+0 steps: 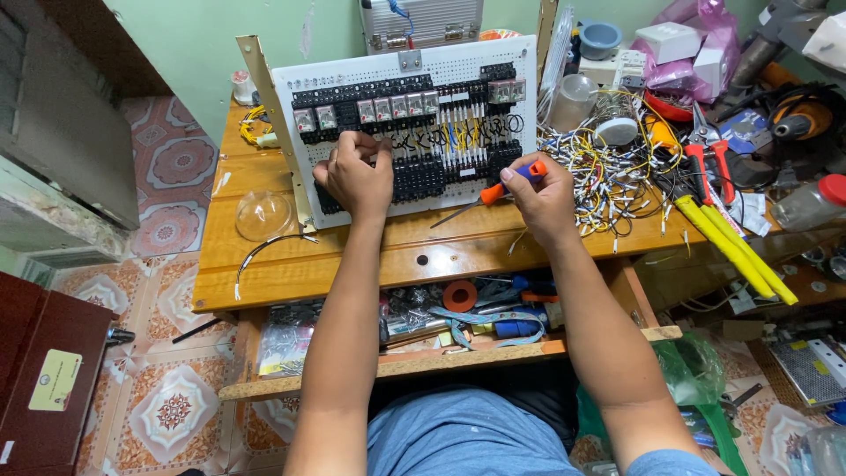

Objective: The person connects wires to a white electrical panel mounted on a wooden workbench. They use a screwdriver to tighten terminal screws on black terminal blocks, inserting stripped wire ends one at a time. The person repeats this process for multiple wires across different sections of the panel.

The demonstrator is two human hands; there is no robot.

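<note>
Wiring step — left hand point(355, 174) pinches a wire on the relay panel point(414, 123); right hand point(542, 189) grips the screwdriver point(493, 192) — next needs tip seated on terminal.

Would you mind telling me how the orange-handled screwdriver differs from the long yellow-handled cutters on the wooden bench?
The orange-handled screwdriver is slim, held in the right hand, its shaft pointing toward the white perforated panel. The long yellow-handled cutters are far bigger, two-handled, and lie untouched on the wooden bench. Both are hand tools lying at a slant.
</note>
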